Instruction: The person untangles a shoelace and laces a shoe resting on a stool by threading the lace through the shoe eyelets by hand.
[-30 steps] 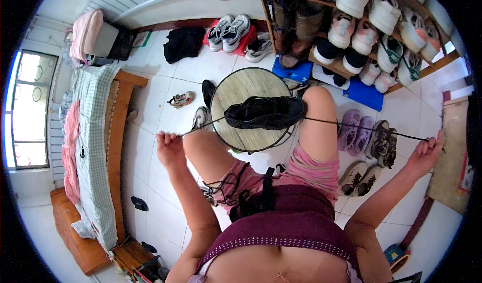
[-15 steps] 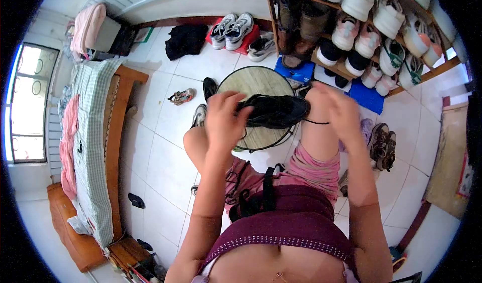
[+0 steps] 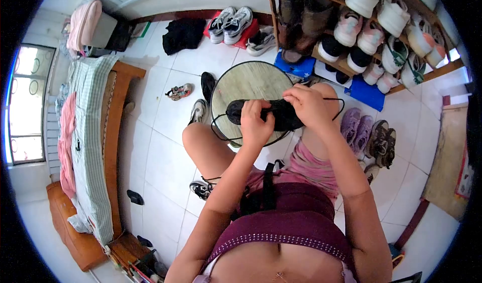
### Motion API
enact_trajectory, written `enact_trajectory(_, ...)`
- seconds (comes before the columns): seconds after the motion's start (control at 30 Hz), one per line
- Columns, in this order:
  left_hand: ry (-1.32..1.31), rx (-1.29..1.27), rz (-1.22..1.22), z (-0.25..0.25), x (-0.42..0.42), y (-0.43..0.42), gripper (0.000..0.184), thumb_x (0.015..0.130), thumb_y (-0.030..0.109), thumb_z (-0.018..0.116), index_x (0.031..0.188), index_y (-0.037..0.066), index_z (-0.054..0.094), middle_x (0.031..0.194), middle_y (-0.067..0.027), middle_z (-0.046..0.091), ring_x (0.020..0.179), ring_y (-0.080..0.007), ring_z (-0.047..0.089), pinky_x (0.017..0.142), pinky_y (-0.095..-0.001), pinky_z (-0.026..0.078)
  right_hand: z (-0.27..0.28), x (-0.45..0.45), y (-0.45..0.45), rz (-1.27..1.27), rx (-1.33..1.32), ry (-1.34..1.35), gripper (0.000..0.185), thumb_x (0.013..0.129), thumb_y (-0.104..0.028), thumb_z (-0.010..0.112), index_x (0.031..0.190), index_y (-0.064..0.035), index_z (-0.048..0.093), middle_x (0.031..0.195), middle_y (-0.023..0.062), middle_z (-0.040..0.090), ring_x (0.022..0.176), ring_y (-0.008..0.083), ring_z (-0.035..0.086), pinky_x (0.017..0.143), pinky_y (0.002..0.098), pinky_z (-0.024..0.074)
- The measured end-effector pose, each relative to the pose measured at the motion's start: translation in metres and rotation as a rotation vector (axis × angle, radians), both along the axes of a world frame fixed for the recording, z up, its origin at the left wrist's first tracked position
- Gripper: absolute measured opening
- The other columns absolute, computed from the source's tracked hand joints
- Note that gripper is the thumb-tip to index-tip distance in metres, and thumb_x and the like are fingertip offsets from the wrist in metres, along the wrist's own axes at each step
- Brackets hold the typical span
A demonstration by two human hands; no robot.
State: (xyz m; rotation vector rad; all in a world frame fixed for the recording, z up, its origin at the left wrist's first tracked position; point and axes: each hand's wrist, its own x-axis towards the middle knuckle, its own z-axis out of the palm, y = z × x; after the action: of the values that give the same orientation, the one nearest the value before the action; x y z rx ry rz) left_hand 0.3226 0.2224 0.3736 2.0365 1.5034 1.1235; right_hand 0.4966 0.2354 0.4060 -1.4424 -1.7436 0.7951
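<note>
A black shoe [image 3: 234, 112] lies sideways on a round stool [image 3: 241, 80] with a wood-look top, between my knees. My left hand [image 3: 257, 122] rests on the middle of the shoe, its fingers bent and closed on it. At the shoe's right part is my right hand [image 3: 307, 104], with thumb and fingertips pinched together; what they pinch is too small to name. One black lace [image 3: 215, 127] curves out past the stool's left edge, and another [image 3: 343, 105] loops out to the right over my knee.
A rack of shoes [image 3: 349, 27] stands at the upper right. Purple shoes [image 3: 357, 130] and dark shoes [image 3: 381, 143] sit on the floor to the right. White sneakers [image 3: 231, 25] stand on a red box at the back. A bed [image 3: 95, 147] runs along the left.
My hands were wide apart, pulling the lace ends outward; they have come in to the shoe. The laces now hang in loose curves instead of stretched lines.
</note>
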Motion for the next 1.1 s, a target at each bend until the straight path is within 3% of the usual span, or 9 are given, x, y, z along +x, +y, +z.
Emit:
enact_trajectory(0.43, -0.121, 0.17, -0.076, -0.013, -0.01, -0.013, 0.021, 0.064, -0.007, 0.061, 0.08, 0.002, 0.051, 0.089, -0.0129, 0.06, 0.089, -0.0314, 0.059, 0.079, -0.0379, 0.046, -0.006, -0.008, -0.01, 0.127, 0.09, 0.014, 0.006, 0.081, -0.004, 0.058, 0.086, -0.0034, 0.061, 0.088, 0.0113, 0.058, 0.085, 0.0328, 0.06, 0.073, 0.0402, 0.048)
enact_trajectory(0.9, -0.142, 0.177, -0.106, -0.013, -0.013, -0.015, 0.028, 0.062, -0.005, 0.062, 0.086, 0.003, 0.05, 0.094, -0.0131, 0.06, 0.094, -0.0328, 0.057, 0.083, -0.0388, 0.044, 0.01, -0.017, -0.004, 0.319, 0.403, -0.468, 0.009, 0.075, -0.009, 0.055, 0.083, -0.0063, 0.054, 0.089, 0.0091, 0.051, 0.086, 0.0264, 0.059, 0.068, 0.0377, 0.0516)
enact_trajectory(1.1, -0.132, 0.059, -0.121, -0.006, -0.013, -0.009, 0.027, 0.066, -0.004, 0.062, 0.091, 0.001, 0.053, 0.092, -0.0139, 0.059, 0.09, -0.0337, 0.056, 0.08, -0.0376, 0.045, 0.009, -0.023, 0.007, 0.346, 0.402, -0.431, 0.011, 0.074, -0.009, 0.056, 0.084, -0.0063, 0.054, 0.089, 0.0101, 0.053, 0.081, 0.0284, 0.061, 0.067, 0.0379, 0.0511)
